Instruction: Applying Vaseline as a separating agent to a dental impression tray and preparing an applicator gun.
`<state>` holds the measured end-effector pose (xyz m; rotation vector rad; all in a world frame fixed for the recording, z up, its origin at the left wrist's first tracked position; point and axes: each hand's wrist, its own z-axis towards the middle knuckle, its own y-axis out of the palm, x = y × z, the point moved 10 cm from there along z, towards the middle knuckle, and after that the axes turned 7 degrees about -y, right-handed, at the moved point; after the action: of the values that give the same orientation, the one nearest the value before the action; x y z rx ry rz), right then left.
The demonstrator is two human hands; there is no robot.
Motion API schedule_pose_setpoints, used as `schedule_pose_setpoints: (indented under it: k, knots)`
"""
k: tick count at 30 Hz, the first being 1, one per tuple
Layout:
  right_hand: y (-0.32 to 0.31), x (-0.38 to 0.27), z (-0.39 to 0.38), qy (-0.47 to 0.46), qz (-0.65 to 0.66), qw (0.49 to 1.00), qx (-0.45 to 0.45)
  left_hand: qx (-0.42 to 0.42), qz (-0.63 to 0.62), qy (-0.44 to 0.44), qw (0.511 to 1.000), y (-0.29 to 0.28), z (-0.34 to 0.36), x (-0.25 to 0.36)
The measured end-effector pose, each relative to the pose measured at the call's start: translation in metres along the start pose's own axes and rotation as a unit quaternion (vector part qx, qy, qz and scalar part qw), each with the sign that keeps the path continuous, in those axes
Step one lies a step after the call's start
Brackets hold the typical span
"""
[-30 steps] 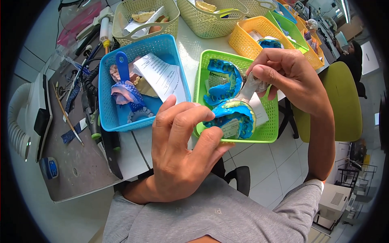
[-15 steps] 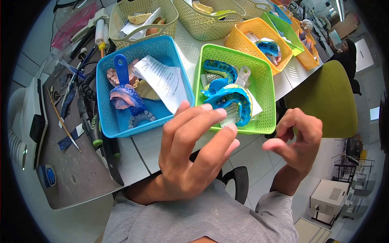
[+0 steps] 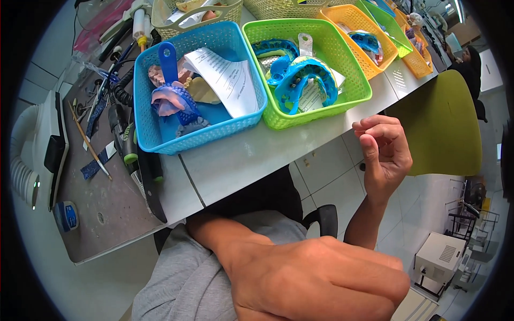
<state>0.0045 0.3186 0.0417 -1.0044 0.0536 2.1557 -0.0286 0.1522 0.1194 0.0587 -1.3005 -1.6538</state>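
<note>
The left hand (image 3: 321,278) is in the near foreground, below the front edge of the desk (image 3: 241,168), back uppermost; whether its fingers are apart or together cannot be told. The right hand (image 3: 386,152) is raised just beyond that edge, near the green basket (image 3: 321,112), its fingers curled and the thumb close by, contact between them not determinable. The blue dental impression (image 3: 290,92) lies inside the green basket at the desk's front edge, right of the blue basket (image 3: 214,136).
</note>
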Motion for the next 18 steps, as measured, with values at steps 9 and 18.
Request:
schedule_pose_setpoints:
  k: [9,18]
  knots:
    - [-0.018,0.035,-0.07,0.146,0.063,0.986,0.047,-0.066,-0.158,-0.009,0.985,0.001,-0.005,-0.016]
    - [-0.001,0.054,-0.099,0.204,0.076,0.974,0.06,-0.195,-0.134,0.041,0.971,0.018,-0.029,-0.004]
